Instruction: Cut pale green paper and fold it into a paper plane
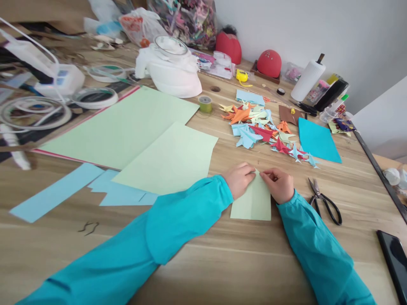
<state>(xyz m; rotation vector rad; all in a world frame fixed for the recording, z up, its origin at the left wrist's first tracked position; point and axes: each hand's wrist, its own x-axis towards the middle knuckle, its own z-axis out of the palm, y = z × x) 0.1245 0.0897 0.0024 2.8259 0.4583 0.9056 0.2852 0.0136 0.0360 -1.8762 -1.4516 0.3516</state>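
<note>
A small sheet of pale green paper (252, 205) lies on the wooden table with a crease down its middle. At its far end, my left hand (240, 178) pinches the left edge between closed fingers. Opposite it, my right hand (278, 184) grips the right side of that same end, thumb and forefinger together. Between the fingertips the far end narrows, though the fingers hide part of its fold. Black-handled scissors (326, 201) lie partly spread to the right of my right hand. Beyond both hands is a pile of folded paper planes (246, 134) in several colours.
Large pale green sheets (171, 161) lie left of my hands, with blue paper strips (59, 192) nearer me. A turquoise sheet (319, 140) sits at the right, a thread spool (205, 104) further back. A phone (393, 258) rests near the right edge; coiled cables (32, 112) occupy the left.
</note>
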